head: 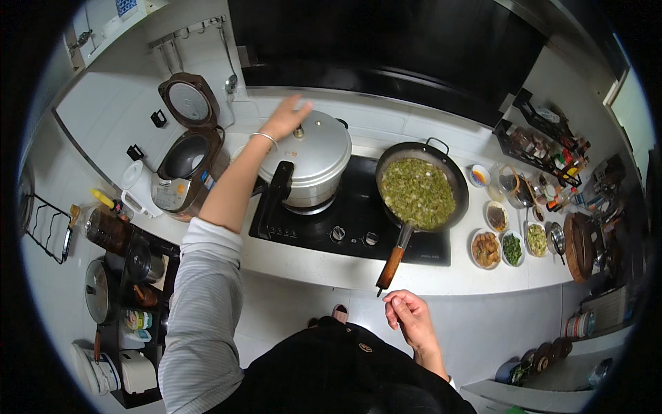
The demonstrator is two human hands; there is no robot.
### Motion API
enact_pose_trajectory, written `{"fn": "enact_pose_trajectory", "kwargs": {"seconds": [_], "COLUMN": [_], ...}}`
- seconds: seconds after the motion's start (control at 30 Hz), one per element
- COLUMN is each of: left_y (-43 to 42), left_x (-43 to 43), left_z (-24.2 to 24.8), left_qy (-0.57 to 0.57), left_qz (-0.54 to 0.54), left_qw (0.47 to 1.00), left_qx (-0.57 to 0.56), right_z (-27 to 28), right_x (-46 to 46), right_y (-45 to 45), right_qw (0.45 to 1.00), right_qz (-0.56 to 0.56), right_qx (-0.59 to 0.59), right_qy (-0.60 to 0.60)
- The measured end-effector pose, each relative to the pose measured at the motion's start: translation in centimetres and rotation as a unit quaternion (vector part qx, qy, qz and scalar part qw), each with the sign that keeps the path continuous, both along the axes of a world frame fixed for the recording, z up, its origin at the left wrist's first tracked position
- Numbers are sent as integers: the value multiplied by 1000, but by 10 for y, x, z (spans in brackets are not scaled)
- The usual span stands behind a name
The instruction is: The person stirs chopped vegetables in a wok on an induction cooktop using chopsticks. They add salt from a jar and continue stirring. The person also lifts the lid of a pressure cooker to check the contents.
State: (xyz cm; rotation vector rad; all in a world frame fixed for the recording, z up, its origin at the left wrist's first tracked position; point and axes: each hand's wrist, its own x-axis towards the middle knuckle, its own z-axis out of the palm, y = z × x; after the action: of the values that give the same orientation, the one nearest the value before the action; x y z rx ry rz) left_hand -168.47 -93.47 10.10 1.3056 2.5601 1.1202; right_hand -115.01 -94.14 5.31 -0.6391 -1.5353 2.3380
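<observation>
My left hand point(286, 119) reaches over the silver pressure cooker point(315, 150), its fingers apart and holding nothing. Just beneath the palm is the small valve point(298, 131) on the lid; whether they touch I cannot tell. The cooker's black handle point(282, 178) points back toward me. Below the wok's wooden handle point(391, 266), my right hand point(408, 315) hangs with its fingers loosely curled and nothing visible in them. Chopped green vegetables point(419, 191) cover the bottom of the wok point(460, 191), which rests on the right side of the black gas hob point(357, 207).
At left an open rice cooker point(178, 191) has its lid raised. Bowls of braised-looking chunks point(485, 249), chopped greens point(512, 249) and other ingredients line the right counter. Further back hangs a spice rack point(543, 145). A black range hood point(382, 52) overhangs the hob.
</observation>
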Motion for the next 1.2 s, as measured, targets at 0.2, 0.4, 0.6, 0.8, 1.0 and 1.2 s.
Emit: {"fn": "enact_pose_trajectory", "kwargs": {"seconds": [0.2, 0.4, 0.6, 0.8, 1.0, 1.2], "left_y": [5, -16, -56, -90, -181, -264], "left_x": [6, -33, -72, -77, -73, -40], "left_z": [20, 32, -1, -22, -30, -121], "left_qy": [77, 15, 41, 151, -122, -342], "left_qz": [-91, -106, -141, -303, -278, -123], "left_qw": [988, 994, 989, 941, 934, 909], "left_qx": [-99, -17, 25, -10, 188, 205], "right_z": [5, 27, 61, 48, 51, 0], "right_x": [-33, -73, -180, -355, -368, -309], "right_y": [15, 9, 35, 65, -53, -85], "right_qw": [999, 997, 954, 842, 824, 921], "right_qz": [-21, 8, -18, -149, -38, -213], "right_qx": [23, 76, 298, 518, 566, 308], "right_qy": [24, -12, -37, -30, -3, -109]}}
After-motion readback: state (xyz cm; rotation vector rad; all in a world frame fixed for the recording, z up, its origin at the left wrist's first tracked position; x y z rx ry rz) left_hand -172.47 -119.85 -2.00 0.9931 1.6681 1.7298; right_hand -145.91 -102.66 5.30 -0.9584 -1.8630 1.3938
